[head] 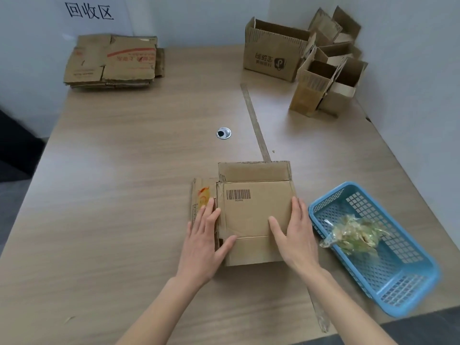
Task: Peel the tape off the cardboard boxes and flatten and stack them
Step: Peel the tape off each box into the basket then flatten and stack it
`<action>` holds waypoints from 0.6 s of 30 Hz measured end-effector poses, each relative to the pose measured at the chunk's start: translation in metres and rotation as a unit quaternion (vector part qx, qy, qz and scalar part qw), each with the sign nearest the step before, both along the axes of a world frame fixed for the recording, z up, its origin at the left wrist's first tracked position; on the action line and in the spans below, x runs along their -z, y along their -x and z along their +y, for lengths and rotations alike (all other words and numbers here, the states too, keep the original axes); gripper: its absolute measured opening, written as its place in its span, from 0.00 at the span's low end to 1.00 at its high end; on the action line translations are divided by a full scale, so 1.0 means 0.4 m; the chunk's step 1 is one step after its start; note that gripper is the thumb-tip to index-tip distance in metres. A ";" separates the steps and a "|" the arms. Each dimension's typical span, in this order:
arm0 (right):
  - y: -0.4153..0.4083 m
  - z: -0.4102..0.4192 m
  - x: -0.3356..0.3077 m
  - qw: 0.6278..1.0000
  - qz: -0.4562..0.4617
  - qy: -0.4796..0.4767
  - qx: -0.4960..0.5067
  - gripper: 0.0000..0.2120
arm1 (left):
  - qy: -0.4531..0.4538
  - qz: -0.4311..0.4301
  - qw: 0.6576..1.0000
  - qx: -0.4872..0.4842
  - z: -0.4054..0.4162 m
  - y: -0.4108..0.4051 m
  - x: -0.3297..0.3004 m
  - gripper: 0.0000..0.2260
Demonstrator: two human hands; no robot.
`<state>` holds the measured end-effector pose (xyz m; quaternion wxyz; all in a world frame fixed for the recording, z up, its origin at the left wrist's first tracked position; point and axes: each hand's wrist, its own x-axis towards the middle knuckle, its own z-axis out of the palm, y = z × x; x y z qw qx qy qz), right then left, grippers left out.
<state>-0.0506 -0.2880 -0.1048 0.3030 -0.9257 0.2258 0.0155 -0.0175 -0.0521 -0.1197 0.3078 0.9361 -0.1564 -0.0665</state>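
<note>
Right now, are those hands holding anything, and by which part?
Nothing is gripped. Both the left hand and right hand press flat on the flattened cardboard box, at its near side edges.

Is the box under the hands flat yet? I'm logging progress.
Flat: the box lies collapsed on the table, flaps spread out, with the left hand and right hand pressing on it.

Soft, even daylight (faint shadows); edges warped.

Flattened box (256, 215): matt brown corrugated cardbd. Worktop (124, 170): wood-grain laminate, smooth. Basket (398, 277): blue plastic mesh. Tape wad (353, 235): glossy, crinkled. Grommet (223, 133): shiny metal.
</note>
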 end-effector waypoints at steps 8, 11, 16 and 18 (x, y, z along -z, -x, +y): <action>-0.014 0.047 -0.037 0.996 -0.055 -0.029 -0.058 0.48 | 0.076 0.032 0.991 -0.107 0.082 -0.035 -0.033 0.28; -0.029 0.104 -0.021 0.986 -0.049 -0.095 -0.125 0.46 | 0.050 0.034 0.988 -0.145 0.154 -0.046 -0.033 0.27; -0.051 0.181 0.057 0.969 0.028 0.033 -0.242 0.37 | -0.021 0.095 0.973 -0.209 0.262 -0.052 0.009 0.35; -0.048 0.201 0.092 0.958 0.065 0.094 -0.263 0.35 | -0.130 0.115 0.968 -0.180 0.268 -0.046 0.032 0.36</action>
